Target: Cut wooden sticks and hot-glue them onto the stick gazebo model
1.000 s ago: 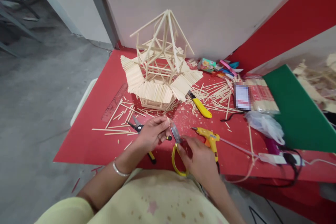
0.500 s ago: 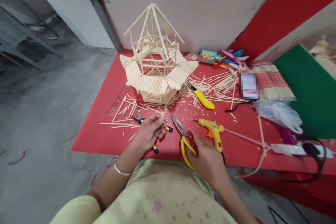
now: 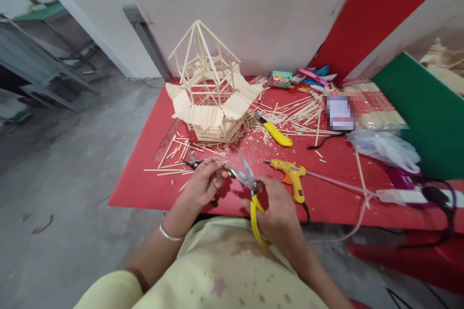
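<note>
My left hand (image 3: 205,183) is closed in a pinch above the front of the table, with the pale tip of a thin wooden stick (image 3: 225,161) showing at its fingertips. In my right hand (image 3: 279,207) are yellow-handled scissors (image 3: 254,219); their blades stand apart, pointing up and left close to the left fingertips. Partly hidden under my left hand lies a cutting tool (image 3: 193,161) with black and yellow handles. Beyond the hands stands a stick-built model (image 3: 205,117) with a pointed roof frame and slatted panels flaring around it.
On the red tabletop (image 3: 136,188) lie a yellow utility knife (image 3: 277,134), a yellow glue gun (image 3: 295,178) with its cord, and loose sticks (image 3: 302,110). Bundled sticks (image 3: 380,106), a plastic bag (image 3: 386,149) and a green board (image 3: 427,116) are at the right. A wall stands behind.
The scissors have opened and moved closer to my left fingertips. My left hand keeps its pinch. The whole view has shifted slightly.
</note>
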The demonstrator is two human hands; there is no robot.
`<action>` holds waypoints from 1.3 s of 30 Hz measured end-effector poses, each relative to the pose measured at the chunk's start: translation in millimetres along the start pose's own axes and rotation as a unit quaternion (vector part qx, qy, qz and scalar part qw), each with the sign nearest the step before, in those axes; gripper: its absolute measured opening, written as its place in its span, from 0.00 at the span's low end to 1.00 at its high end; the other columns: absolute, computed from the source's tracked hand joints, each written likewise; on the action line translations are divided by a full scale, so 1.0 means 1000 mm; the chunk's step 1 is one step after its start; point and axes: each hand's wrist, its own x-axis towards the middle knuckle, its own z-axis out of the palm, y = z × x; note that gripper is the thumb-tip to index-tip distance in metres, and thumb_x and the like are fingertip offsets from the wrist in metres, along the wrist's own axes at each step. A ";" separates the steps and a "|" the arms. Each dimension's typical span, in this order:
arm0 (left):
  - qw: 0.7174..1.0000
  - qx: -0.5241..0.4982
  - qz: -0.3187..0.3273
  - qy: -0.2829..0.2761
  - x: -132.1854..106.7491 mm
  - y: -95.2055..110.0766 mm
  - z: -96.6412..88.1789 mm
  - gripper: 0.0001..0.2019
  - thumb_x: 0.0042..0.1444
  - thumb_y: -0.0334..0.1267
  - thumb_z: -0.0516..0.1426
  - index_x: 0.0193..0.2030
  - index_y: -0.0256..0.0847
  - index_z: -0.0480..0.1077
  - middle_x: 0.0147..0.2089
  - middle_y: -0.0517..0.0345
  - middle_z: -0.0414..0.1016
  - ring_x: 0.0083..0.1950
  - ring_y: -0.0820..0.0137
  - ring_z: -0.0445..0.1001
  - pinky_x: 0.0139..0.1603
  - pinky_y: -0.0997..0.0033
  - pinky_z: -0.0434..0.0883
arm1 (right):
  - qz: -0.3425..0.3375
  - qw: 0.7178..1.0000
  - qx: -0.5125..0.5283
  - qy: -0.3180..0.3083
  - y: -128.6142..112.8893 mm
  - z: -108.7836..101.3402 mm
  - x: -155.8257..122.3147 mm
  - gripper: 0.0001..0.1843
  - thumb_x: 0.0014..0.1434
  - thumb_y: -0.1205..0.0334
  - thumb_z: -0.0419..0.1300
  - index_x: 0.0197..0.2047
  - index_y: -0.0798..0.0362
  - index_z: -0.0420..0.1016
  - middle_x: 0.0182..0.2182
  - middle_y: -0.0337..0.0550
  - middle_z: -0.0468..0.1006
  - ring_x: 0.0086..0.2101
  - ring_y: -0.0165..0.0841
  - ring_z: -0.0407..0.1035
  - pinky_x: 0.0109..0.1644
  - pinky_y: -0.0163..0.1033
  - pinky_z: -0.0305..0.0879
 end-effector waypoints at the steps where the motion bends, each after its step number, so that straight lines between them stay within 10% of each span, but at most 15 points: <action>1: 1.000 0.003 0.005 -0.003 -0.001 -0.002 -0.001 0.10 0.46 0.35 0.66 0.35 0.39 0.71 0.34 0.58 0.74 0.27 0.79 0.69 0.19 0.84 0.60 | -0.004 1.000 -0.015 -0.006 -0.001 0.001 0.001 0.19 0.59 0.56 0.58 0.52 0.51 0.67 0.40 0.47 0.73 0.40 0.39 0.69 0.42 0.42 0.65; 39: 0.999 0.023 0.027 -0.034 -0.001 -0.012 -0.012 0.09 0.42 0.36 0.67 0.28 0.41 0.71 0.25 0.61 0.69 0.23 0.75 0.64 0.22 0.75 0.60 | -0.008 0.991 -0.014 -0.132 -0.016 0.012 0.014 0.23 0.60 0.53 0.57 0.58 0.49 0.64 0.44 0.47 0.73 0.43 0.39 0.69 0.42 0.40 0.64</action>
